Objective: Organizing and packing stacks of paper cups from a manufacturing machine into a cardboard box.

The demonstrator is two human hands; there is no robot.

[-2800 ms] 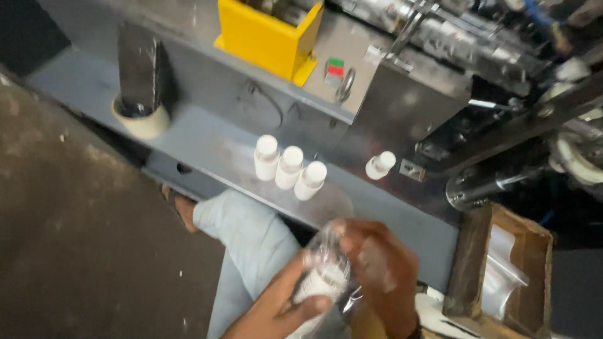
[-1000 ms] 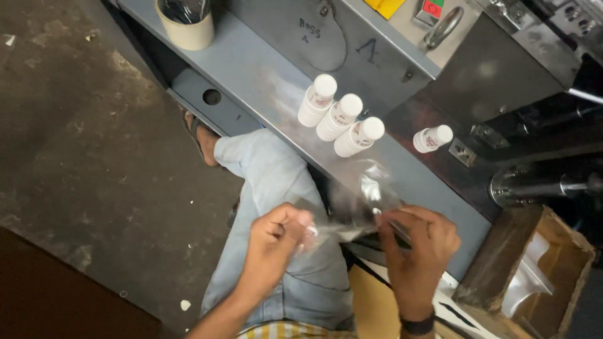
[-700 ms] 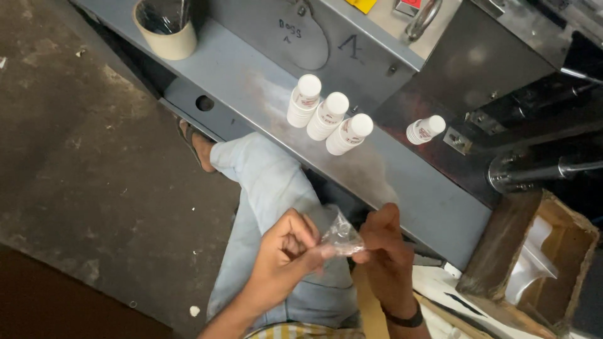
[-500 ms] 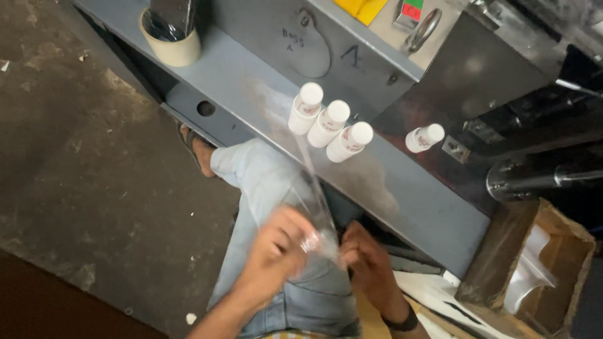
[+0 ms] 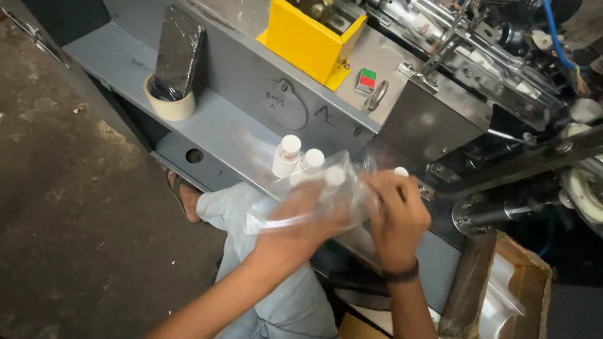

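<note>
Fingers of the left hand (image 5: 301, 220) are pinched on one side of a clear plastic bag (image 5: 314, 198), and the fingers of the right hand (image 5: 396, 213) grip its other side, so the bag is stretched between the two hands just above the near edge of the grey desk (image 5: 213, 122). The film is blurred and I cannot tell whether its mouth is open or which way it faces. Nothing shows plainly inside it; as far as I can judge, the bag is empty and the filling has not begun.

Behind the bag, standing upright on the desk, are small white bottles with white caps: one (image 5: 286, 156) clear of the film at the left, a second (image 5: 311, 161) beside it, and a third (image 5: 334, 176) seen through the plastic. A fourth white cap (image 5: 401, 171) peeks out just above the right hand's knuckles. All four look to be on the desk and none in the bag, so going by how things lie, the whole loading of bottles remains to be done.

Further out, a roll of tape (image 5: 171, 105) sits at the far left of the desk with a dark wrapped phone (image 5: 179, 53) propped in it. A yellow hopper (image 5: 311, 41) tops the machine, with a red-and-green switch (image 5: 367, 78) to its right. A cardboard box (image 5: 502, 295) with clear film stands at the lower right.
</note>
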